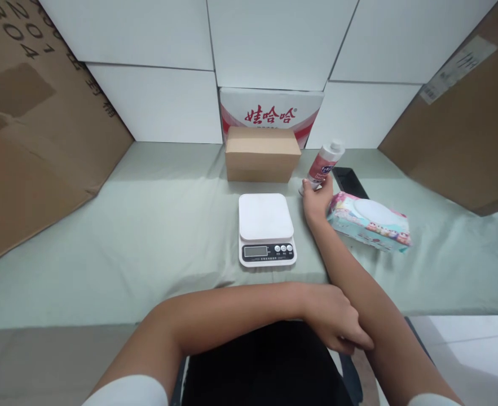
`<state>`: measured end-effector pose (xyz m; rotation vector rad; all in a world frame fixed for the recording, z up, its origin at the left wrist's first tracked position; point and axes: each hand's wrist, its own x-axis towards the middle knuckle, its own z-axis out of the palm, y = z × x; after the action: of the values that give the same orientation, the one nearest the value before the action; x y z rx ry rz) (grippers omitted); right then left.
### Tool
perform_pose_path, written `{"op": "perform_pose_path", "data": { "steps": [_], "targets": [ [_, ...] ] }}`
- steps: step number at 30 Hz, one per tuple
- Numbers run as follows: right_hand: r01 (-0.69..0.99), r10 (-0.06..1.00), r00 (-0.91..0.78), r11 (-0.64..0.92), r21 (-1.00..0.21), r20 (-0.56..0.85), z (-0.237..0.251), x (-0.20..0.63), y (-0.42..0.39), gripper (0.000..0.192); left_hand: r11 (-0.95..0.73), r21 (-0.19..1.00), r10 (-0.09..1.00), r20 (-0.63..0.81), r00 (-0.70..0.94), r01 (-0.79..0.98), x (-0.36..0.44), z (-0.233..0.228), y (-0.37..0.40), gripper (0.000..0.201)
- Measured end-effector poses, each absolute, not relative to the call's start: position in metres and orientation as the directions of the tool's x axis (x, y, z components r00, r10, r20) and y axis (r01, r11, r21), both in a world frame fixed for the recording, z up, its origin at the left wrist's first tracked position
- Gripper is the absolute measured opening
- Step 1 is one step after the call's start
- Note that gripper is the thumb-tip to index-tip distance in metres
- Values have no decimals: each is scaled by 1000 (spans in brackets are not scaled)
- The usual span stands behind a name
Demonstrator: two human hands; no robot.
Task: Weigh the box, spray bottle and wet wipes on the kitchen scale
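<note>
So, the kitchen scale (266, 219) is the easy landmark; it sits on a pale green cloth (168, 208), its white platform bare and three round buttons beside the little display (256, 251), which is too small to read. The bottle (322, 166) is just right of the scale and a bit farther back; the person's right hand (318, 199) has it gripped low down, fingers wrapped around it, with the pinkish label showing and the white cap end tilted off to the right; can't tell if its base touches the cloth. The left hand (337, 317) is on the near side of the scale, off to the right, curled into a loose fist against the right forearm. Right of the scale, past the wrist, there's a colourful soft pack (369, 223), slightly blurred; a black tray (350, 182) peeks out behind it. Straight behind the scale is a plain brown box (262, 162), then a white-and-red carton (269, 107); well out to the scale's left stands a big cardboard box (32, 146), with another large carton (464, 124) well out to its right.
</note>
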<state>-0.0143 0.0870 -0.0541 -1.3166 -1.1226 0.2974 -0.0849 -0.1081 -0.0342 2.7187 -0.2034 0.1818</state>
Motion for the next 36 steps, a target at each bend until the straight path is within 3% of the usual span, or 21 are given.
{"op": "perform_pose_path", "data": {
  "steps": [3,7,9,11,13,14,16,17,19,21,23,28,31,36],
  "targets": [
    [417,737,491,269,-868,464,-53,-12,90,57,-891,423,-120,125,985,-162,-85,-30,-108,13],
    [516,658,535,241,-822,529,-39,-14,77,91,-789,584,-124,152,981,-190,-98,7,-99,20],
    [558,615,491,322,-765,617,-30,-19,64,96,-742,632,-20,313,950,-224,-116,39,-82,22],
    [560,618,358,457,-691,699,-24,-27,54,83,-754,639,241,486,840,-153,-143,67,-51,20],
    [522,658,230,539,-662,717,-23,-37,51,72,-752,634,625,598,501,181,-178,81,-10,30],
    [485,698,194,543,-686,690,-25,-41,53,71,-666,677,746,617,250,314,-196,80,13,33],
    [373,806,171,480,-794,567,-32,-47,61,78,-495,773,764,604,-226,396,-232,64,57,31],
    [301,857,165,427,-852,488,-36,-49,67,85,-422,823,737,556,-383,381,-247,51,75,31],
    [177,924,120,341,-923,364,-44,-50,78,94,-274,925,750,378,-544,264,-267,21,101,37],
    [110,944,43,320,-941,326,-48,-49,87,98,-183,977,826,211,-522,105,-274,-6,112,45],
    [90,941,-23,340,-936,339,-48,-48,91,98,-172,985,886,156,-437,2,-271,-21,113,53],
    [136,907,-28,420,-897,420,-29,-42,78,108,-379,925,868,349,-353,-19,-266,-2,82,68],
    [163,866,-83,500,-850,493,-11,-31,45,108,-498,867,829,473,-299,-8,-273,16,32,68],
    [278,820,-136,570,-773,555,-15,-4,-24,105,-515,854,813,515,-271,77,-274,-9,-61,68]
  ]
}}
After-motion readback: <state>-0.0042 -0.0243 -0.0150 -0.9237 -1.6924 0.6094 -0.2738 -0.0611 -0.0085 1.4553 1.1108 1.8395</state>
